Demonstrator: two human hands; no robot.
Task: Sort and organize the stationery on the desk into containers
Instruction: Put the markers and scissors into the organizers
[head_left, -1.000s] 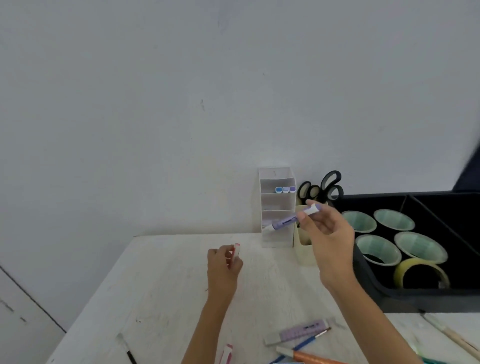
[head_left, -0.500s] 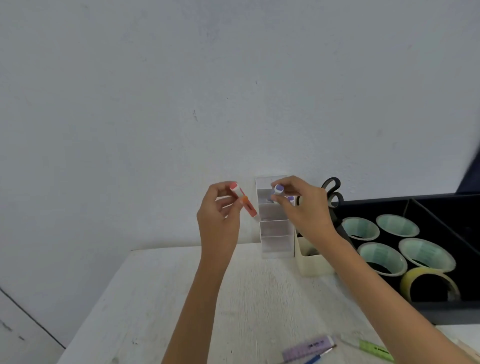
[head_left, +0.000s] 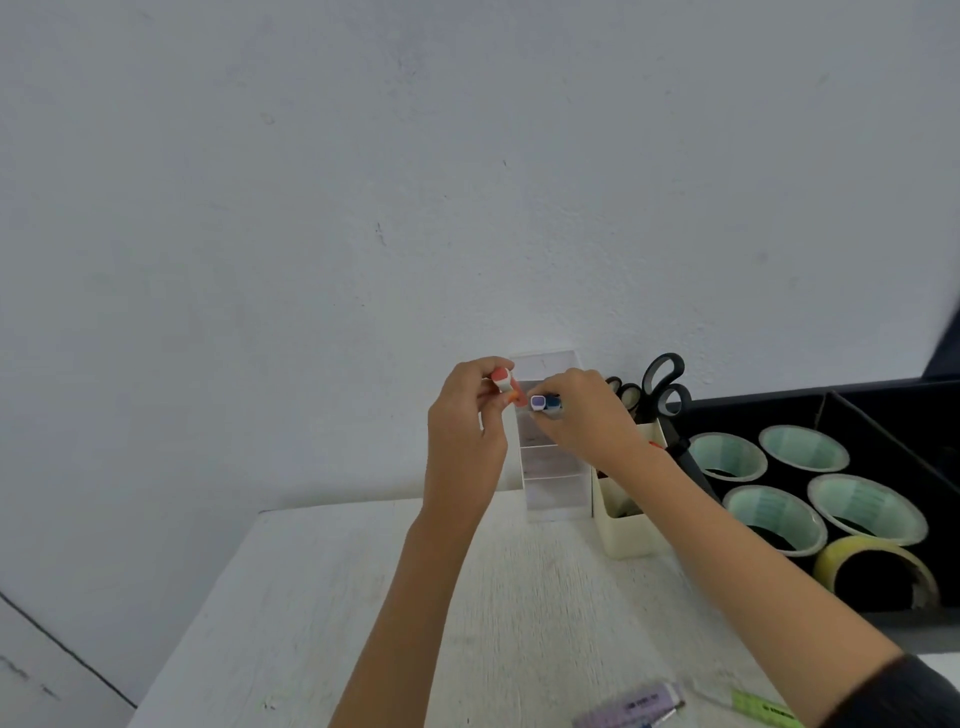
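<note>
Right hand (head_left: 587, 415) has pushed its pinched purple marker (head_left: 537, 401) into the organizer (head_left: 556, 488); left hand (head_left: 465, 431) has brought a gripped orange marker (head_left: 503, 379) alongside, next in.

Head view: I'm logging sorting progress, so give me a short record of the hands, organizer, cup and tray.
left hand: grips an orange marker just left of the organizer
right hand: pinches a purple marker at the organizer's top shelf
organizer: white, tiered, upright by the wall
cup: cream, holds black scissors
tray: black, holds five tape rolls
</note>
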